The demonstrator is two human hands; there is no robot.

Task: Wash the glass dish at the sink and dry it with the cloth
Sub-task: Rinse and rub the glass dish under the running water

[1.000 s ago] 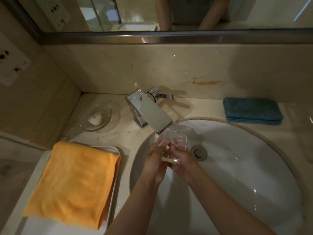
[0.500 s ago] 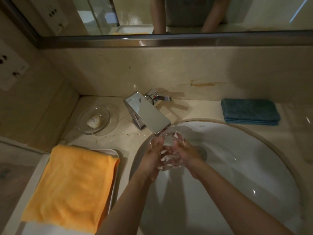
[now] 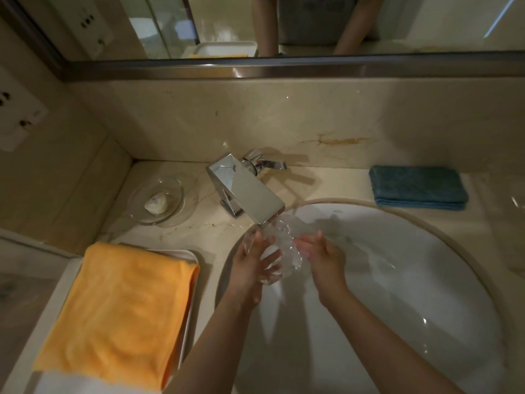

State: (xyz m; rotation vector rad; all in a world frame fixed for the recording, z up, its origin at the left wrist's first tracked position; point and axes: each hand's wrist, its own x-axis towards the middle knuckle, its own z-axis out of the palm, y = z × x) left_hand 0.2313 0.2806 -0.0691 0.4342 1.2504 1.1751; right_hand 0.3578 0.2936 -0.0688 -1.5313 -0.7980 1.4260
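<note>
Right hand [image 3: 322, 255] now off dish [image 3: 284, 251], open beside it; left hand [image 3: 251, 264] grips dish under tap [image 3: 247, 191], over sink [image 3: 426, 280] left edge.

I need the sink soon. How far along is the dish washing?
Still washing: the left hand holds the glass dish under the faucet while the right hand rubs it. Drying is left; the orange cloth and blue cloth lie untouched.

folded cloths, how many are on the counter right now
2: a folded orange cloth on the white tray left of the sink, and a folded blue cloth behind the sink's right side.
</note>
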